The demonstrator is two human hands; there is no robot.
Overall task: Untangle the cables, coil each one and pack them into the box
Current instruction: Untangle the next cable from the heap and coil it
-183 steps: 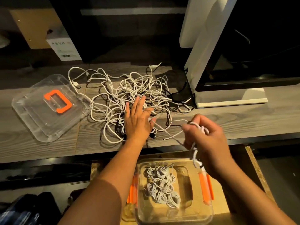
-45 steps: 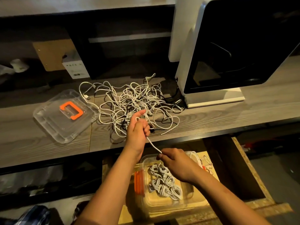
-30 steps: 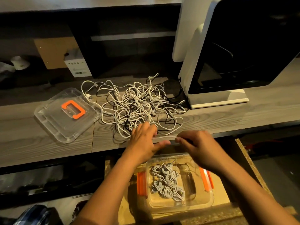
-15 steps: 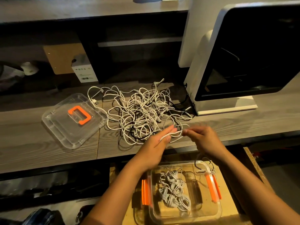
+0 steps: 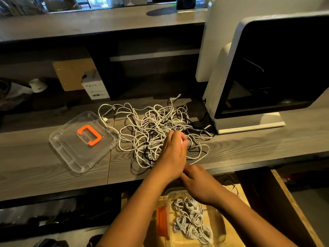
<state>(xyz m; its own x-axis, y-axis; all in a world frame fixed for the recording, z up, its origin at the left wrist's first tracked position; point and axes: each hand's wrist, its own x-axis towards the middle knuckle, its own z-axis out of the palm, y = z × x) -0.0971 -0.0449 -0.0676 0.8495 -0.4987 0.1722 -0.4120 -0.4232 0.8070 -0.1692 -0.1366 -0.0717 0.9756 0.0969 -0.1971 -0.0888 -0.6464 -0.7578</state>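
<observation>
On the left of the worktop [image 5: 35, 166] the clear lid [image 5: 71, 150] with its orange handle lies flat, where it was before. Just beside it, touching its right edge, spreads the tangle of white cables [image 5: 147, 125], with a few dark ones mixed in; it looks much as it did earlier. The left hand [image 5: 173, 150] has gone forward from the tangle's near edge onto its near right part. Its fingers are curled round a white strand [image 5: 183, 139], which is blurred. The right hand [image 5: 199, 182], half a second ago level with the left, has dropped back to the worktop's front edge. Its fingertips are tucked under the left wrist, so I cannot tell whether it grips anything. Below it, lower than the worktop, the clear box [image 5: 219, 223] with an orange latch sits on a wooden surface and holds the same cluster of coiled cables [image 5: 192, 220]. At the right stands a white-framed screen [image 5: 267, 68].
</observation>
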